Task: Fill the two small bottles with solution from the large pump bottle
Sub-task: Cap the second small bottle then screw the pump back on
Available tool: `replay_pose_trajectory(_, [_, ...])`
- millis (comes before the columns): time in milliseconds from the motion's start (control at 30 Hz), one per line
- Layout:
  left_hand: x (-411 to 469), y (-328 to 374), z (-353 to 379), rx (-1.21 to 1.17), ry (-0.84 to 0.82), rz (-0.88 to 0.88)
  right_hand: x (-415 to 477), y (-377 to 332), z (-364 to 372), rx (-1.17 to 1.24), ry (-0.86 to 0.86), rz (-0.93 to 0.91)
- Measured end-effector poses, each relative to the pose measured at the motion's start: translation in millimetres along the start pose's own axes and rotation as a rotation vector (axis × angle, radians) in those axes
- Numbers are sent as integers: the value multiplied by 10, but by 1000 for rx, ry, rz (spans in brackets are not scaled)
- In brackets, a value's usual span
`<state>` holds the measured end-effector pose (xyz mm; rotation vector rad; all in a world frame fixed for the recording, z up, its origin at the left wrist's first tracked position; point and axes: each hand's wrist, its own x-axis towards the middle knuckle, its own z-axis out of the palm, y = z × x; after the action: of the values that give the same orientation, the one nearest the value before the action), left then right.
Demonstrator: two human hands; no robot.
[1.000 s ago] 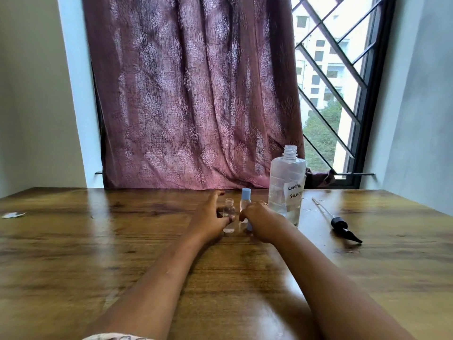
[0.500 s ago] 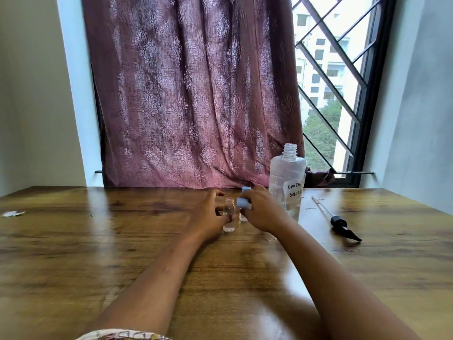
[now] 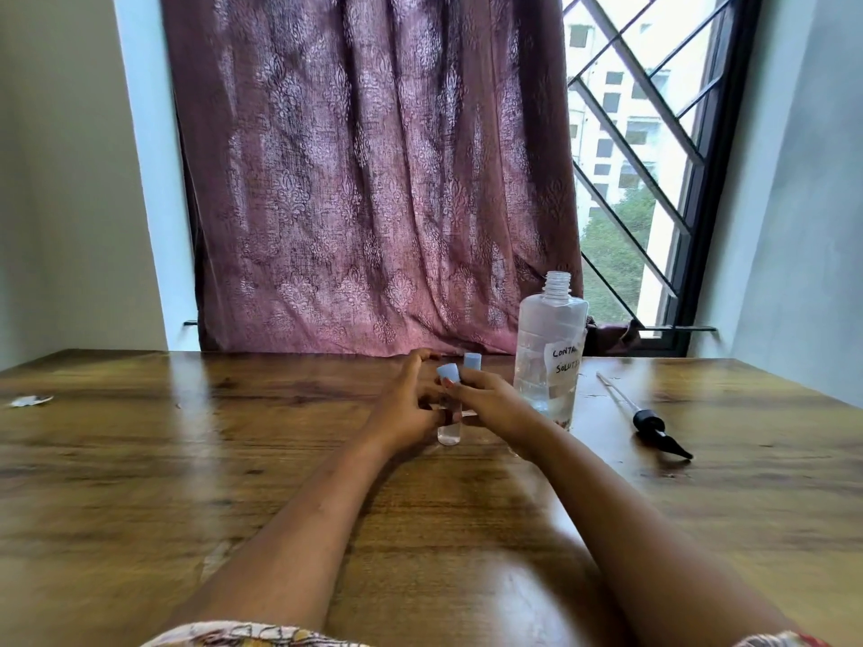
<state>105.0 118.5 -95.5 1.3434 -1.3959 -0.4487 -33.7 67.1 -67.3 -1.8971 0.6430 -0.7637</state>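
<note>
Mid-frame, our left hand [image 3: 411,408] curls round the small bottle [image 3: 449,432]; our right hand [image 3: 490,400] pinches the blue cap [image 3: 447,371], now shifted over it.

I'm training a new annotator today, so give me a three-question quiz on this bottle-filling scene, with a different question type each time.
1. True or false: the black pump head, thin dip tube attached, lies on the wooden table, not screwed onto the large clear labelled bottle.
2. Multiple choice: the right hand pinches A) a light blue cap B) the pump head C) the large bottle.
3. Fill in: the left hand grips a small clear ____.
Key: 1 true; 2 A; 3 bottle, the small clear bottle.
</note>
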Motion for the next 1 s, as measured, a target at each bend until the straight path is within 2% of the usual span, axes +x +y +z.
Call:
replay_pose_trajectory(100, [4, -7, -1, -23, -26, 8, -17, 12, -62, 62, -75, 39])
replay_pose_trajectory(167, [13, -10, -8, -24, -39, 4, -7, 10, -87, 20, -73, 49])
replay_pose_trajectory(267, [18, -17, -18, -29, -12, -6, 32, -18, -105, -115, 59, -40])
replay_pose_trajectory(333, [18, -14, -24, -22, 5, -9, 41, -66, -96, -82, 136, -136])
replay_pose_trajectory(400, [19, -17, -19, -58, -4, -16, 53, -97, -81, -113, 121, -222])
replay_pose_trajectory(500, [17, -14, -14, -57, -13, -38, 60, -85, -58, -349, 126, -301])
replay_pose_trajectory(767, [-48, 139, 5, 36, -59, -46, 54, -65, -85, -555, 367, -368])
replay_pose_trajectory(833, [-46, 153, 15, 2, -62, -46, 47, -69, -71, -445, 332, -321])
replay_pose_trajectory(933, [-46, 140, 5, 19, -19, -25, 42, -115, -49, -51, 178, -216])
replay_pose_trajectory(1000, [-37, 121, 5, 54, 11, -21, 56, -140, -37, 128, 151, -165])
